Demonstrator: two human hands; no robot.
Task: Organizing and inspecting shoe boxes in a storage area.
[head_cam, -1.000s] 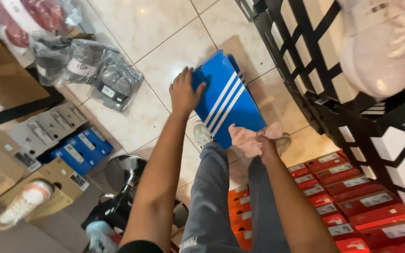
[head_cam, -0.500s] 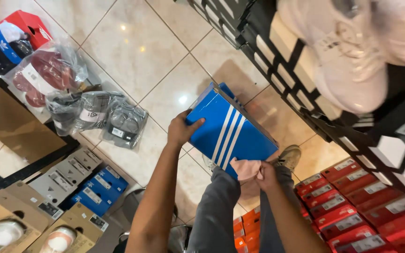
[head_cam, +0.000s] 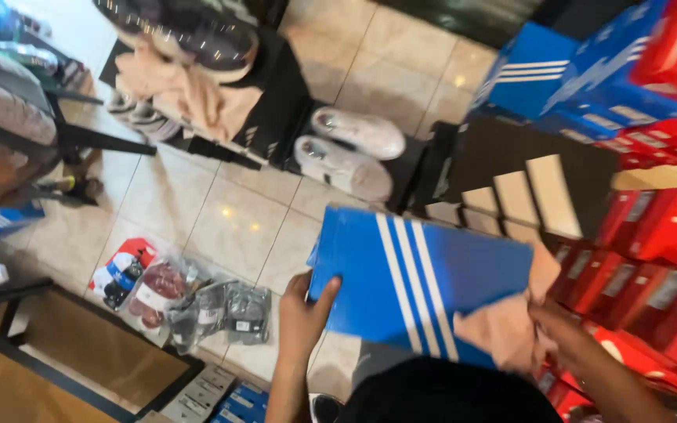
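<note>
Holding the blue cardboard shoebox with three white stripes [head_cam: 417,286] at lower centre, we clamp our left hand [head_cam: 303,317] on its left edge and our right hand [head_cam: 558,329], pinching a pale pink cloth [head_cam: 503,329], on its right, its long axis crosswise between them.

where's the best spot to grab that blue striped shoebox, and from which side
By its two short ends, one hand from each side. The shoebox is broad, flat and tilted, too wide for one hand. The left hand already clasps the left edge with its thumb on the top face, while the right hand meets the right end beside some pinkish paper. Gripping opposite ends would probably keep it level.
</note>
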